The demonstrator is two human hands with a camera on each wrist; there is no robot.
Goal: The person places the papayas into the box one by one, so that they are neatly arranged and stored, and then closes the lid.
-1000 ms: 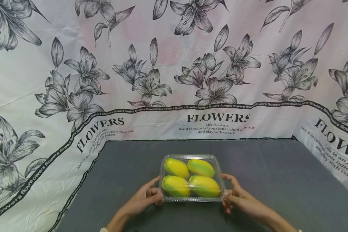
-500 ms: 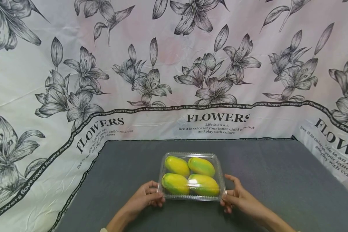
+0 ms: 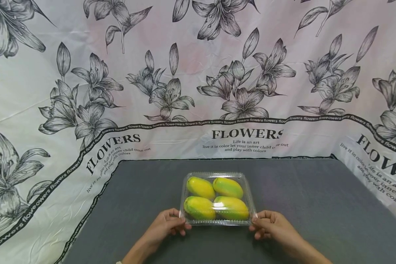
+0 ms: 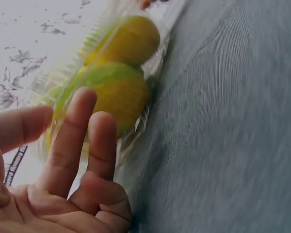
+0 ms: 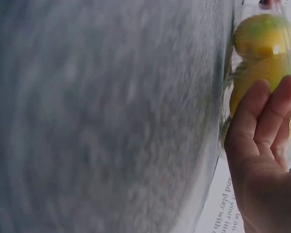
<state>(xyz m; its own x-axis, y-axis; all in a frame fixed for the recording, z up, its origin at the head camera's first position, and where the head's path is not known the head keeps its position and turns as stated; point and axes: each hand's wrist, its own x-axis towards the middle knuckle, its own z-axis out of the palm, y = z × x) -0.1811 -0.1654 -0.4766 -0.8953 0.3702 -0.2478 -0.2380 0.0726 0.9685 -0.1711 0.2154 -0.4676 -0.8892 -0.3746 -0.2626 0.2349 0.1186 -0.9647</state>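
Note:
A clear plastic clamshell box (image 3: 217,223) with its lid down lies at the middle of the grey table in the head view. Several yellow-green mangoes (image 3: 199,208) are inside it in two rows. My left hand (image 3: 163,227) pinches the near left corner of the box, thumb over the rim and other fingers curled below. At the near right corner, my right hand (image 3: 275,227) pinches the rim in the same way. Both wrist views show fingers (image 4: 102,141) close against the box wall, with mangoes (image 5: 262,36) behind the plastic.
The grey tabletop (image 3: 145,190) spreads around the box on all sides. A white cloth (image 3: 171,141) printed with lilies and the word FLOWERS hangs along the back and both sides.
The box has shifted slightly away from me. My index fingers, earlier stretched along its sides, have drawn in toward the near corners, the left one first and the right one after.

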